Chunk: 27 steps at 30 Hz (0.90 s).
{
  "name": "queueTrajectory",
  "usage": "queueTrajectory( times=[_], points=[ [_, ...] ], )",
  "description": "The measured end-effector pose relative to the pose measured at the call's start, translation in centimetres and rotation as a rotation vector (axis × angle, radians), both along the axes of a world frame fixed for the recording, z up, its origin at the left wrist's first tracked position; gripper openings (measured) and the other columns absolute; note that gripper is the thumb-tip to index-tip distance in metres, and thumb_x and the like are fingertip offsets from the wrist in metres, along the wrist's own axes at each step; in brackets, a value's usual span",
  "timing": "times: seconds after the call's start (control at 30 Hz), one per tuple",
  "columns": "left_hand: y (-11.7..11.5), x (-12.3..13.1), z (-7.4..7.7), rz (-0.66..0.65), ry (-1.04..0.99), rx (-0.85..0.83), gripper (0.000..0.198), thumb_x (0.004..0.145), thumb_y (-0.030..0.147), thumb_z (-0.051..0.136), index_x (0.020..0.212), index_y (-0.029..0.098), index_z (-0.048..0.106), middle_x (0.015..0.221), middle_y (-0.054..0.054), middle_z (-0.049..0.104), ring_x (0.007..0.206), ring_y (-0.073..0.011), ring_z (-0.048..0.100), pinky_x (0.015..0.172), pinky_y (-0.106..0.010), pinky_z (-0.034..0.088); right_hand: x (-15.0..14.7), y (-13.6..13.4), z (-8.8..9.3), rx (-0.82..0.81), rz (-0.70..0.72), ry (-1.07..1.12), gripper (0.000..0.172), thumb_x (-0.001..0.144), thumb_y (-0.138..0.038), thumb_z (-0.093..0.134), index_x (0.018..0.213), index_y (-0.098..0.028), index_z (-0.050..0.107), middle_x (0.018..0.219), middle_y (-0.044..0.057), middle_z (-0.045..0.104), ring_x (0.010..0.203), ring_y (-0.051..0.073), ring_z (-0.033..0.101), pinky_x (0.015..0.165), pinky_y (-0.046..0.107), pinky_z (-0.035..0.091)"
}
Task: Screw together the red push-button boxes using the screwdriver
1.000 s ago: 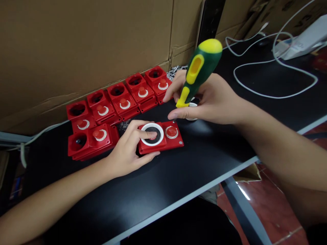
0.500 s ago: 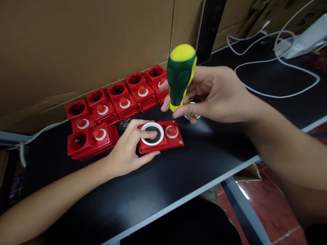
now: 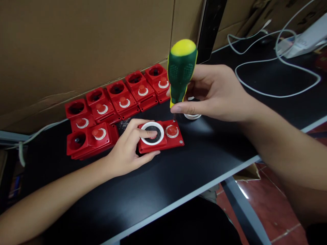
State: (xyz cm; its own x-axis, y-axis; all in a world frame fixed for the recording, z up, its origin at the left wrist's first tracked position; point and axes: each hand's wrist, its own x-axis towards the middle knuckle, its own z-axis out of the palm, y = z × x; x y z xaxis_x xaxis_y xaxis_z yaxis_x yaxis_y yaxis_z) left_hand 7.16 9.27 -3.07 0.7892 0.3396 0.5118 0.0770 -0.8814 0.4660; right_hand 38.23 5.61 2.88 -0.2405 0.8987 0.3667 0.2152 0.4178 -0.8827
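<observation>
A red plastic housing (image 3: 176, 140) with a white ring and a red button lies on the black table (image 3: 163, 183). My left hand (image 3: 127, 149) grips its left end, with the forefinger laid inside the white ring (image 3: 152, 133). My right hand (image 3: 217, 95) is closed round a green and yellow screwdriver (image 3: 181, 71). The screwdriver stands nearly upright, and its tip rests at the housing's far right corner. A small white ring part (image 3: 192, 116) lies on the table under my right hand.
Several more red housings (image 3: 114, 102) stand in rows behind, against a cardboard wall (image 3: 89, 44). White cables (image 3: 276, 64) loop over the table at the right. A white device (image 3: 309, 37) sits at the far right. The table's front edge runs diagonally, with red floor below.
My right hand has swung the screwdriver from a tilt to nearly upright and moved it left, so its tip has come down onto the housing's corner. My left hand has stayed put.
</observation>
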Motion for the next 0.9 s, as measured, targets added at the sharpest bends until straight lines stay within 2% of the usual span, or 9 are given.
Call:
queueTrajectory(
  times=[0.17, 0.4, 0.5, 0.6, 0.73, 0.9],
  points=[
    [0.0, 0.1, 0.1, -0.001, 0.0, 0.001, 0.052, 0.102, 0.028, 0.091, 0.142, 0.025, 0.057, 0.146, -0.015, 0.065, 0.135, -0.0301, 0.074, 0.11, -0.048, 0.066, 0.0, -0.2, 0.2, 0.0, -0.027, -0.012, 0.033, 0.088, -0.043, 0.103, 0.103, -0.026, 0.079, 0.094, -0.001, 0.078, 0.078, 0.018, 0.071, 0.065, 0.031, 0.059],
    [0.0, 0.0, 0.0, 0.0, -0.004, 0.008, 0.054, 0.101, 0.027, 0.093, 0.142, 0.026, 0.058, 0.146, -0.015, 0.066, 0.134, -0.0303, 0.074, 0.109, -0.049, 0.066, -0.2, -0.2, 0.5, 0.036, -0.017, 0.003, 0.028, 0.086, -0.028, 0.098, 0.101, -0.026, 0.075, 0.104, 0.0, 0.078, 0.08, 0.015, 0.071, 0.065, 0.03, 0.057],
    [0.0, 0.0, -0.1, 0.002, -0.004, 0.008, 0.055, 0.101, 0.028, 0.093, 0.143, 0.026, 0.058, 0.146, -0.015, 0.066, 0.134, -0.0305, 0.074, 0.109, -0.05, 0.066, -0.4, -0.3, 0.6, 0.062, 0.029, 0.016, 0.024, 0.087, -0.022, 0.093, 0.103, -0.026, 0.075, 0.103, 0.0, 0.077, 0.08, 0.015, 0.07, 0.066, 0.03, 0.058],
    [0.0, 0.0, 0.0, 0.005, -0.001, 0.005, 0.055, 0.1, 0.028, 0.093, 0.143, 0.027, 0.058, 0.146, -0.014, 0.066, 0.134, -0.0305, 0.074, 0.109, -0.049, 0.066, -0.4, -0.4, 0.4, 0.059, 0.026, 0.023, 0.024, 0.089, -0.028, 0.094, 0.107, -0.027, 0.078, 0.104, 0.0, 0.077, 0.082, 0.016, 0.07, 0.073, 0.032, 0.062],
    [0.0, 0.0, 0.0, 0.006, 0.0, -0.004, 0.055, 0.1, 0.027, 0.093, 0.142, 0.026, 0.059, 0.146, -0.015, 0.067, 0.132, -0.0315, 0.075, 0.108, -0.05, 0.066, -0.2, -0.2, -0.1, 0.021, -0.014, -0.024, 0.041, 0.081, -0.043, 0.107, 0.106, -0.027, 0.079, 0.113, 0.003, 0.078, 0.09, 0.02, 0.074, 0.081, 0.036, 0.068],
    [0.0, 0.0, 0.1, 0.001, -0.003, 0.005, 0.055, 0.101, 0.028, 0.092, 0.143, 0.027, 0.058, 0.145, -0.014, 0.066, 0.131, -0.0308, 0.074, 0.106, -0.051, 0.067, 0.0, 0.2, -0.7, -0.016, -0.005, -0.014, 0.045, 0.074, -0.043, 0.114, 0.101, -0.028, 0.081, 0.105, 0.003, 0.08, 0.102, 0.024, 0.075, 0.091, 0.037, 0.071]
  ],
)
